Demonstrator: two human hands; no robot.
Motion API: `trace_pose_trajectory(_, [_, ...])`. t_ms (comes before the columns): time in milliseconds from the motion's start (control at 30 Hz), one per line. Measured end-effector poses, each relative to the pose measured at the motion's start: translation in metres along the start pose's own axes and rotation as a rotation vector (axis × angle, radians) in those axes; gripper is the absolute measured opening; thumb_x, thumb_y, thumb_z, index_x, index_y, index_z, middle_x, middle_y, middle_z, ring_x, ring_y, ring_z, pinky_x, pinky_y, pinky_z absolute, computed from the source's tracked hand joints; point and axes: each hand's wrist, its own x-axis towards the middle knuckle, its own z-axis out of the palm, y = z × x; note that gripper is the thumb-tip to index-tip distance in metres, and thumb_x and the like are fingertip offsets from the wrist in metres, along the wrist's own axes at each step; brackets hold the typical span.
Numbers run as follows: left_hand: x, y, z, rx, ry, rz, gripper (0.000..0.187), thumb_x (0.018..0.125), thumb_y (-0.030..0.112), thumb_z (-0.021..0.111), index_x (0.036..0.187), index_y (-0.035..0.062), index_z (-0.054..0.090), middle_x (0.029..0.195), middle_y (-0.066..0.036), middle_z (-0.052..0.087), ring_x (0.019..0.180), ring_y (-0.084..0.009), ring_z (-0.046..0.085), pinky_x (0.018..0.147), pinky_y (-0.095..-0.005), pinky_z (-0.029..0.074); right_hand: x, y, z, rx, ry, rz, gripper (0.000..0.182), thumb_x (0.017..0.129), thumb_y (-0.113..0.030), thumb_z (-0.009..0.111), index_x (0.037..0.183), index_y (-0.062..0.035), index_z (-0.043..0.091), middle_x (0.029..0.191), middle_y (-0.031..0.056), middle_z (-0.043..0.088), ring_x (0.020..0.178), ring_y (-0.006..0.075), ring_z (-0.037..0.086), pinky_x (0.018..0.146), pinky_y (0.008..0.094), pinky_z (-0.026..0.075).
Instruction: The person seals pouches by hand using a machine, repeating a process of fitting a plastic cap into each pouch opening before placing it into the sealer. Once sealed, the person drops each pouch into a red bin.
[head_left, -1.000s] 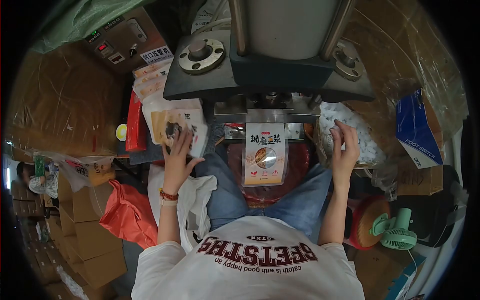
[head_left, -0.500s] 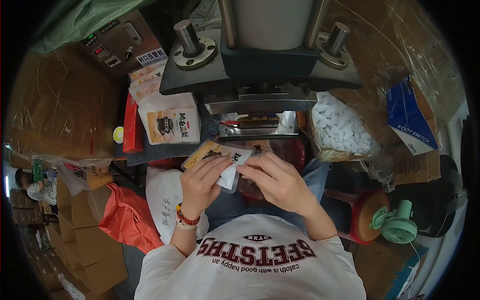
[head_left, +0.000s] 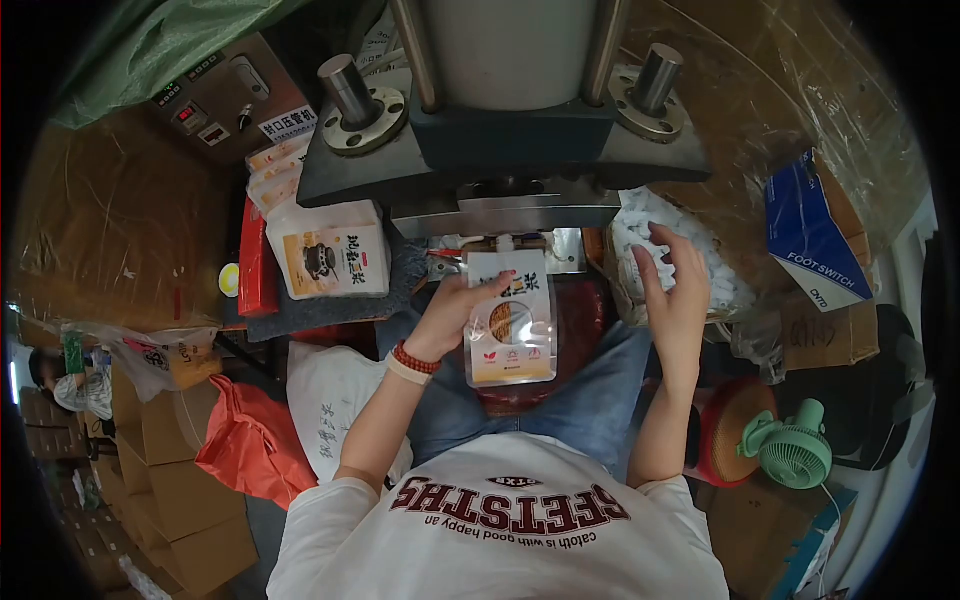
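My left hand (head_left: 465, 310) is closed on a printed stand-up pouch (head_left: 512, 365), thumb across its front. The pouch hangs upright over my lap, its top edge right at the lower part of the press machine (head_left: 515, 130). A small white piece (head_left: 505, 243) shows just above the pouch's top edge, under the metal jaw (head_left: 510, 212). To the right, my right hand (head_left: 680, 290) is raised with thumb and fingers curved apart, nothing visible between them. It overlaps the near side of a box of small white plastic pieces (head_left: 715, 275).
A stack of printed pouches (head_left: 330, 255) lies on a grey cloth (head_left: 405, 275) at the left, beside a red box (head_left: 257, 265). A control panel (head_left: 215, 105) stands behind it. At right are a blue-and-white carton (head_left: 815, 230), a green fan (head_left: 800, 445) and a stool (head_left: 735, 425).
Both hands were together on a tilted pouch. Now the left hand holds the pouch upright at the machine, while the right has let go and moved right to the box of white pieces.
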Motion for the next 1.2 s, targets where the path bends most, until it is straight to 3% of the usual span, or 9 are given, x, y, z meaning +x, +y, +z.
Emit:
trace_pose_trajectory(67, [0.007,0.008,-0.002,-0.104,-0.031,-0.033,0.028,0.088,0.017,0.068,0.106,-0.0039,0.065,0.102,-0.010,0.068,0.089,-0.0148,0.067,0.078,-0.0270,0.053,-0.002,0.030,0.020,-0.386,0.003,0.000,0.033,0.084,-0.014,0.065,0.114,-0.0026,0.059,0.103,0.0164,0.061,0.092,0.0352,0.058,0.079,0.0397,0.047])
trace_pose_trajectory(300, [-0.004,0.018,-0.014,0.062,-0.034,-0.106,0.031,0.088,0.024,0.068,0.105,-0.0027,0.066,0.099,-0.008,0.070,0.087,-0.0139,0.066,0.072,-0.0236,0.051,-0.004,0.046,0.042,-0.268,-0.072,0.060,0.020,0.084,-0.005,0.060,0.104,-0.0005,0.062,0.096,0.0174,0.058,0.087,0.0379,0.058,0.076,0.0415,0.048])
trace_pose_trajectory(433, [-0.052,0.047,-0.053,1.627,0.737,0.773,0.069,0.081,0.043,0.069,0.137,0.0090,0.046,0.136,-0.010,0.051,0.124,-0.0274,0.049,0.103,-0.0505,0.033,-0.005,0.061,0.043,-0.121,-0.043,0.096,0.020,0.085,-0.002,0.059,0.104,-0.0004,0.063,0.091,0.0167,0.061,0.083,0.0319,0.062,0.073,0.0366,0.050])
trace_pose_trajectory(500, [-0.075,0.035,-0.096,1.774,0.688,0.585,0.075,0.079,0.043,0.069,0.141,0.0112,0.040,0.143,-0.008,0.043,0.131,-0.0287,0.040,0.105,-0.0553,0.024,-0.005,0.057,0.043,-0.071,0.025,0.122,0.019,0.086,-0.002,0.059,0.104,0.0000,0.063,0.091,0.0155,0.064,0.082,0.0287,0.063,0.073,0.0355,0.050])
trace_pose_trajectory(533, [-0.084,0.025,-0.112,1.907,0.626,0.388,0.082,0.077,0.044,0.069,0.145,0.0134,0.033,0.149,-0.006,0.035,0.137,-0.0300,0.031,0.107,-0.0602,0.016,-0.008,0.048,0.039,0.342,0.046,0.285,0.018,0.087,-0.002,0.059,0.105,-0.0001,0.063,0.092,0.0137,0.065,0.081,0.0221,0.063,0.072,0.0309,0.049])
trace_pose_trajectory(700, [-0.107,0.020,-0.115,1.628,0.525,0.722,0.045,0.065,-0.006,0.058,0.106,0.0106,0.069,0.103,-0.005,0.070,0.100,-0.0238,0.064,0.087,-0.0350,0.047,-0.017,-0.027,0.010,1.164,-0.066,0.388,0.018,0.090,-0.002,0.060,0.108,0.0003,0.062,0.093,0.0082,0.067,0.081,0.0082,0.059,0.072,0.0198,0.046])
trace_pose_trajectory(767, [-0.108,0.017,-0.093,1.421,0.568,0.702,0.044,0.065,-0.007,0.058,0.103,0.0101,0.069,0.102,-0.006,0.070,0.097,-0.0244,0.065,0.083,-0.0343,0.049,-0.024,-0.054,0.007,1.312,-0.241,0.262,0.018,0.089,-0.002,0.063,0.106,0.0015,0.062,0.092,0.0083,0.067,0.082,0.0112,0.060,0.074,0.0225,0.048])
trace_pose_trajectory(1033, [-0.114,0.037,-0.009,1.415,0.380,0.983,0.040,0.061,-0.007,0.057,0.098,0.0059,0.069,0.099,-0.005,0.070,0.092,-0.0229,0.067,0.074,-0.0321,0.054,-0.031,-0.080,0.042,0.444,-0.350,-0.577,0.031,0.076,-0.003,0.068,0.106,-0.0010,0.064,0.089,0.0089,0.060,0.077,0.0230,0.059,0.066,0.0330,0.050])
trace_pose_trajectory(1200, [-0.107,0.032,0.002,1.458,0.200,0.842,0.037,0.066,-0.002,0.063,0.101,0.0086,0.068,0.096,-0.003,0.070,0.081,-0.0241,0.067,0.066,-0.0323,0.054,-0.029,-0.072,0.024,0.095,-0.436,-0.679,0.046,0.071,-0.003,0.061,0.117,-0.0042,0.059,0.101,0.0095,0.057,0.089,0.0263,0.056,0.076,0.0355,0.050])
